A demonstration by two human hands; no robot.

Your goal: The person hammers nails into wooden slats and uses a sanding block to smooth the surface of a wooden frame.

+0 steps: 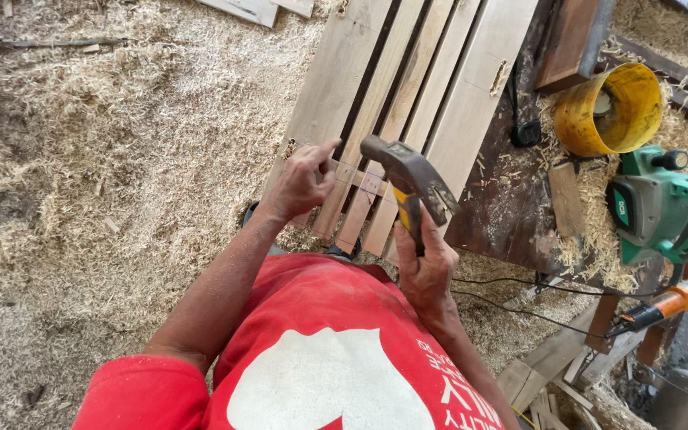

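My right hand (426,267) grips the yellow and black handle of a claw hammer (408,179), whose steel head is raised over a set of pale wooden slats (408,95) lying side by side on a dark workbench (503,207). My left hand (302,181) rests at the near left end of the slats, fingers pinched together with the forefinger pointing at a thin cross strip (357,177). Anything held between those fingers is too small to make out.
A yellow bucket (608,109) lies on its side on the bench, next to a green power planer (662,205). An orange-handled tool (666,305) and black cables sit at lower right. Wood shavings (105,183) cover the floor to the left. Scrap boards (551,366) lean below the bench.
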